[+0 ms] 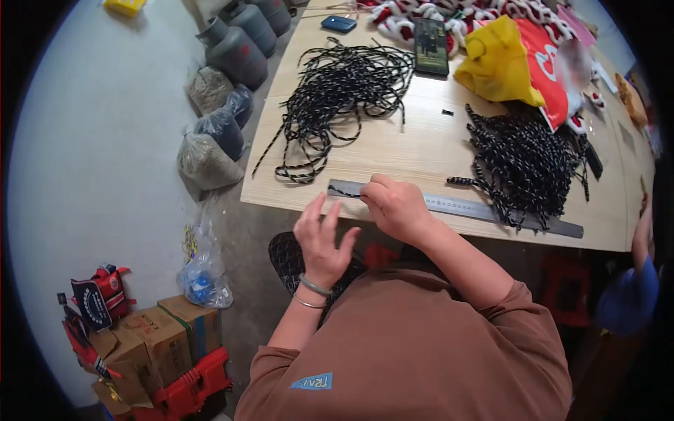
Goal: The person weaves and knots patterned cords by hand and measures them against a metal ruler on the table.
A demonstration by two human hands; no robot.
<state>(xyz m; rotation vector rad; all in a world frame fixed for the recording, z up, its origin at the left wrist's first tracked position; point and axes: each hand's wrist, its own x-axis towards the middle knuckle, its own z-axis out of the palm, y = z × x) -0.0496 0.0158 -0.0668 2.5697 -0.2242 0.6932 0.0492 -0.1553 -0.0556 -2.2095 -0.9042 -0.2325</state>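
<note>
A long metal ruler [484, 209] lies along the table's near edge. Over its left part, my right hand [399, 209] is closed with the fingers pinched together on a black cord with light flecks [344, 192], whose short end runs left along the ruler. My left hand [321, 242], a bangle at its wrist, hangs just off the table edge below the ruler's left end, fingers apart and holding nothing. To the right, a bundle of cut and knotted cords [523, 165] overlaps the ruler. Farther back on the left lies a loose tangle of longer cord [344, 88].
On the table [421, 151] are a phone [430, 48], a blue case [339, 24], a yellow bag [495, 63] and red-and-white fluffy trim [400, 21]. Gas cylinders [235, 49], filled bags [207, 161] and cardboard boxes [158, 337] stand left. Another person's arm [642, 228] shows at right.
</note>
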